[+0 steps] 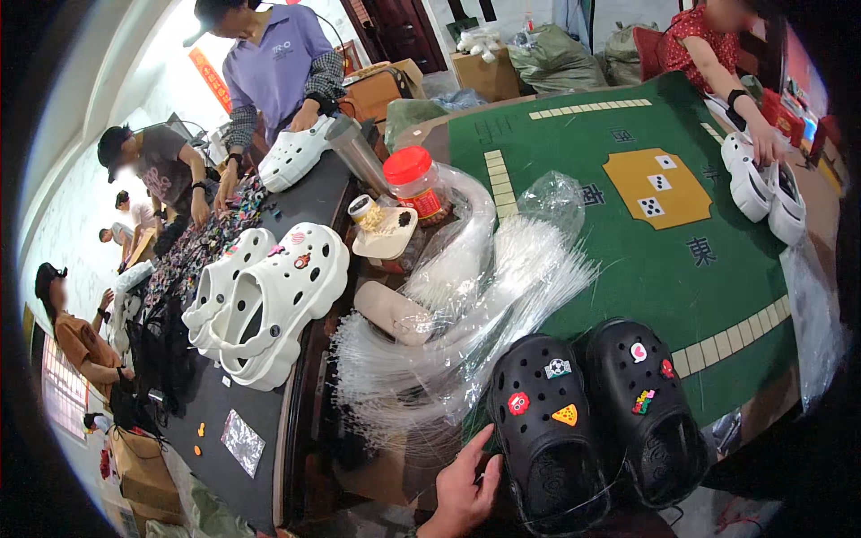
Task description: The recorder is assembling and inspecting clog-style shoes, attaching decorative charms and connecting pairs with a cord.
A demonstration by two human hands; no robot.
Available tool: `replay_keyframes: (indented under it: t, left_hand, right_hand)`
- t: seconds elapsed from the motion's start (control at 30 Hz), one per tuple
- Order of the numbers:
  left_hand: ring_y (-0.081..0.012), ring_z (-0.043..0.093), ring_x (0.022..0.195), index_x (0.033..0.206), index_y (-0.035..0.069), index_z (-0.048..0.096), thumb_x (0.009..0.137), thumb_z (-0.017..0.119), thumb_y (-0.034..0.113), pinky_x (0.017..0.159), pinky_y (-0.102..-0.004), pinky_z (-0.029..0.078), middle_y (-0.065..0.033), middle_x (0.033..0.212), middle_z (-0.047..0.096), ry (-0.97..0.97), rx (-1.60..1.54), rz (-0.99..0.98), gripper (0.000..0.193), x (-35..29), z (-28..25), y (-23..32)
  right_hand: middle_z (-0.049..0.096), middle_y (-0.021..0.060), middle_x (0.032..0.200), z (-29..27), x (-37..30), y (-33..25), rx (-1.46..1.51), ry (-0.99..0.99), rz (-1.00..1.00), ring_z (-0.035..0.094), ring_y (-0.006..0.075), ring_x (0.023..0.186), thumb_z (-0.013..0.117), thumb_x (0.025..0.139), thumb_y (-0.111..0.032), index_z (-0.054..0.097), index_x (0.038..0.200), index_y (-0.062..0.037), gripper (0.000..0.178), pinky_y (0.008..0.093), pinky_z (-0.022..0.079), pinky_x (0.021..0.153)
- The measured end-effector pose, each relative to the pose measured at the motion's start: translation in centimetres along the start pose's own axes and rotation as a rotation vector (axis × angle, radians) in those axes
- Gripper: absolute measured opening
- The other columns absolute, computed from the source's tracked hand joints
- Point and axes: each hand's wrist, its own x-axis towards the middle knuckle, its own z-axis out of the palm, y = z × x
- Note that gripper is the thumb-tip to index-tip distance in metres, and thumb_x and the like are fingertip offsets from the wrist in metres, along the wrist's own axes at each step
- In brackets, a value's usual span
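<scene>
A pair of black clogs stands side by side on the near edge of a green mat, toes pointing away from me. The left clog carries a soccer ball charm, a red charm and a pizza slice charm. On the right clog sit a heart charm, a red charm and a colourful one. My left hand lies just beside the left clog's outer side, its fingers stretched out and apart. It grips nothing that I can see, and whether a fingertip touches the clog I cannot tell. My right hand is out of view.
Left of the clogs lie bundles of clear plastic strands. A red-lidded jar and a metal tumbler stand behind. White clogs sit on the dark table, near heaped charms. Across the green mat, a person handles white clogs.
</scene>
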Motion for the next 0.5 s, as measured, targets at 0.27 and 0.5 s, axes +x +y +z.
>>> replay_keyframes:
  t: [0.27,0.5]
  left_hand:
    - [-0.015,0.055,0.056,0.136,0.003,0.056,0.091,0.067,0.01,0.056,-0.0279,0.046,-0.009,0.069,0.057,-0.034,-0.104,0.027,0.046,0.7,-0.1,0.5]
    - [-0.019,0.059,0.058,0.134,0.002,0.057,0.092,0.066,0.008,0.058,-0.0296,0.048,-0.0118,0.071,0.061,0.025,-0.098,0.098,0.043,0.8,0.1,1.1]
  right_hand:
    - [0.065,0.0227,0.101,1.2,-1.2,-2.2,0.063,-0.029,0.001,0.063,0.0426,0.092,0.056,0.093,-0.022,0.061,0.109,0.002,0.03,0.0508,0.05,0.085]
    - [0.065,0.0228,0.102,1.5,-3.4,-5.6,0.095,-0.061,0.052,0.063,0.0427,0.092,0.056,0.093,-0.023,0.061,0.109,0.0021,0.031,0.051,0.05,0.085]
